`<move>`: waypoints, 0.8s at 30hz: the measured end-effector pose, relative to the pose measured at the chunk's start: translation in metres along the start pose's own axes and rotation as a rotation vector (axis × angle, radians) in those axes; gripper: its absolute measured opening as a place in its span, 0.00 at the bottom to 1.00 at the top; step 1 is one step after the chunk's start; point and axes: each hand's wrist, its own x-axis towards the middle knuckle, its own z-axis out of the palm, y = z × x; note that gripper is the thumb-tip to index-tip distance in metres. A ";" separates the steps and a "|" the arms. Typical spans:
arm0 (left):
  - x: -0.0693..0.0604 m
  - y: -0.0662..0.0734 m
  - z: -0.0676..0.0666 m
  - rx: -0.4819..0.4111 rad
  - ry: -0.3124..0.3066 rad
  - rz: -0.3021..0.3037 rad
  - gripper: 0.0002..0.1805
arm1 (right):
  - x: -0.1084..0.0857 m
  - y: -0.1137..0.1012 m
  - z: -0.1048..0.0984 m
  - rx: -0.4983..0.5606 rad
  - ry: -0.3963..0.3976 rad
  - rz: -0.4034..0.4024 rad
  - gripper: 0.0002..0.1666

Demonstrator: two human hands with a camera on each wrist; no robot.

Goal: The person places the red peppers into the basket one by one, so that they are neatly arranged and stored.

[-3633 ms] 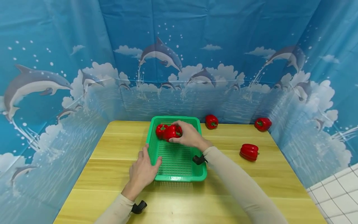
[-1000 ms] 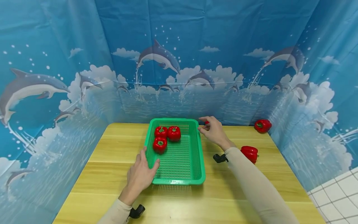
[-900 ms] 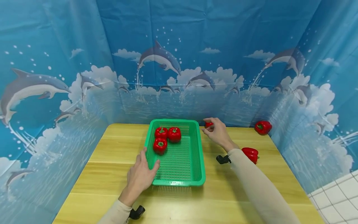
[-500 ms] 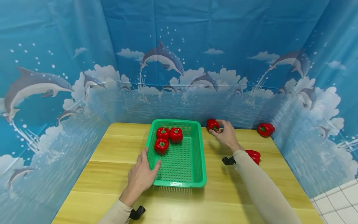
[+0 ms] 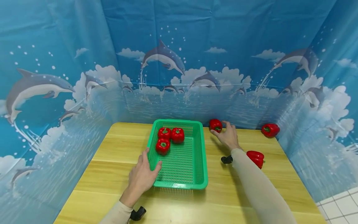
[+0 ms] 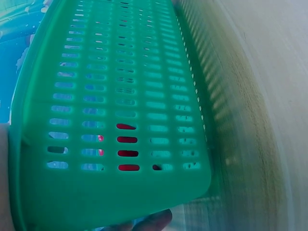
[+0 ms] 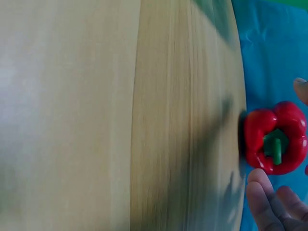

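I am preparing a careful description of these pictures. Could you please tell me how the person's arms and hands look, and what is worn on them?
The left hand and right hand wear no gloves. The left sleeve and right sleeve are plain, cream-coloured and long. A small black device shows at the left wrist and another at the right.

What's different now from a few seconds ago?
The right hand let go of the front pepper, leaving it nearer us in the green basket, then moved right. Now its fingers are spread around the side pepper; touching is unclear. The left hand stayed at the basket's rim. The corner pepper stayed put too.
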 end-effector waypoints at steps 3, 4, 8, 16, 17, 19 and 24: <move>-0.002 -0.002 -0.001 -0.001 0.001 -0.010 0.51 | 0.006 -0.001 0.008 0.007 -0.003 0.021 0.60; -0.002 -0.002 -0.001 0.001 0.000 -0.012 0.50 | 0.008 -0.001 0.010 0.008 -0.002 0.030 0.60; -0.002 -0.002 0.000 0.006 -0.012 -0.013 0.50 | 0.013 0.001 0.019 0.007 0.015 0.085 0.62; 0.002 0.000 0.001 0.012 -0.015 -0.013 0.51 | 0.021 -0.001 0.026 0.036 0.079 0.158 0.59; 0.002 0.000 0.002 0.012 -0.013 -0.010 0.51 | 0.021 -0.001 0.027 0.036 0.078 0.167 0.58; 0.001 0.000 0.002 0.008 -0.012 -0.011 0.51 | 0.021 0.000 0.028 0.042 0.086 0.174 0.56; 0.001 -0.001 0.001 0.003 -0.006 -0.018 0.50 | 0.021 -0.002 0.034 0.062 0.094 0.149 0.54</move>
